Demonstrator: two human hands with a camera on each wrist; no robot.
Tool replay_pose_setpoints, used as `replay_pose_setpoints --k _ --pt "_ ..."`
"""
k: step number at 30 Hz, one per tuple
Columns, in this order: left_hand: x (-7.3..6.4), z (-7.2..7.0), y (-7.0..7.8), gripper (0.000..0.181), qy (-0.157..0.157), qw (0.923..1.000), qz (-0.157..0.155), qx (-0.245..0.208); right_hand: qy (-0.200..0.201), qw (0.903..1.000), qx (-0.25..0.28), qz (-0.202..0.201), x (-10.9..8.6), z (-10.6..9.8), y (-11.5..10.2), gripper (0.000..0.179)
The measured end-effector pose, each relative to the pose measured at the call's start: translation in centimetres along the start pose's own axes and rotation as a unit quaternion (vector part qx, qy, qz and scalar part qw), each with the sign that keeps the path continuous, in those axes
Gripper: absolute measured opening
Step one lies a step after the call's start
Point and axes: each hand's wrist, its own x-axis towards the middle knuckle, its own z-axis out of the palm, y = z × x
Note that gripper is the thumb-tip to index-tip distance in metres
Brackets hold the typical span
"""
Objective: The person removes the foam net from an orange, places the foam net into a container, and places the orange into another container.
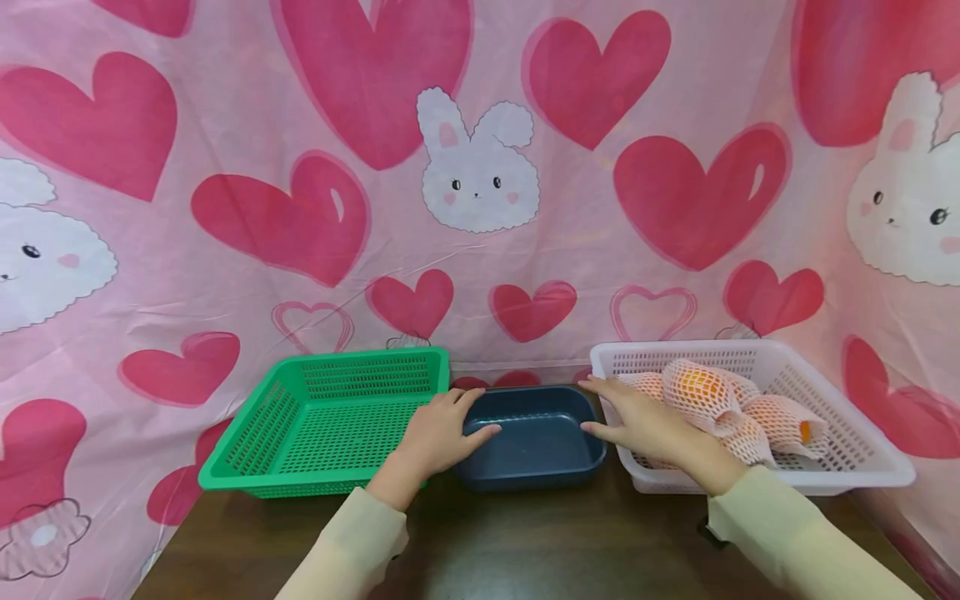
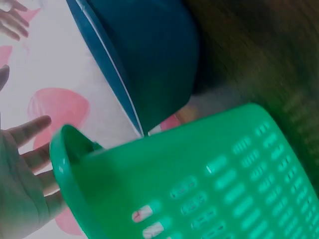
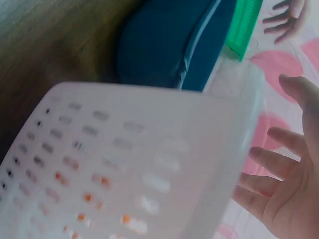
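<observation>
A dark blue basin sits between two baskets in the head view. My left hand hovers at its left side, beside the green basket, with fingers extended and thumb apart. Over the near-left edge of the white basket, my right hand is held with fingers extended, its thumb toward the basin. In the left wrist view, the left hand appears behind the green rim. The right wrist view has the right hand beyond the white rim. Neither hand holds anything.
Several orange fruits in foam nets lie in the white basket. All the containers stand on a dark wooden table. A pink cloth with hearts and rabbits hangs close behind them.
</observation>
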Motion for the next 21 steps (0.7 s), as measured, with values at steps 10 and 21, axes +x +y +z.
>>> replay_pose_setpoints --k 10,21 --pt "0.5 1.2 1.6 0.067 0.009 0.9982 -0.008 -0.058 0.072 0.9969 -0.029 -0.012 -1.0 -1.8 1.4 0.063" --pt "1.0 2.7 3.6 0.059 -0.006 0.9810 -0.030 -0.191 0.117 0.9918 -0.001 0.052 -2.5 -4.1 4.1 0.067"
